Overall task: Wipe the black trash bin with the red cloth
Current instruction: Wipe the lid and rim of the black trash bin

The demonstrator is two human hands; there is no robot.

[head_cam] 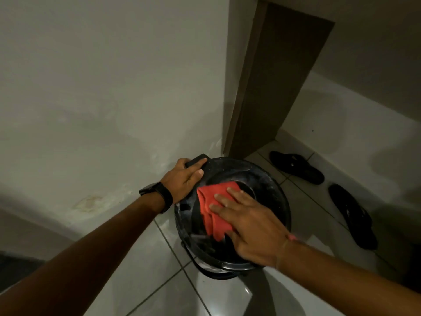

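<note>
The round black trash bin (268,181) stands on the tiled floor close to the wall, its lid dusty with pale specks. My left hand (184,179) grips the bin's far left rim, beside a black tab at the lid's back edge; a dark watch sits on that wrist. My right hand (248,224) lies flat with fingers spread, pressing the red cloth (213,206) onto the left part of the lid. The cloth is folded and partly hidden under my palm.
A white wall runs behind and left of the bin. A brown door frame (268,92) stands behind it. Two black sandals (296,166) (352,215) lie on the pale floor tiles (145,270) to the right.
</note>
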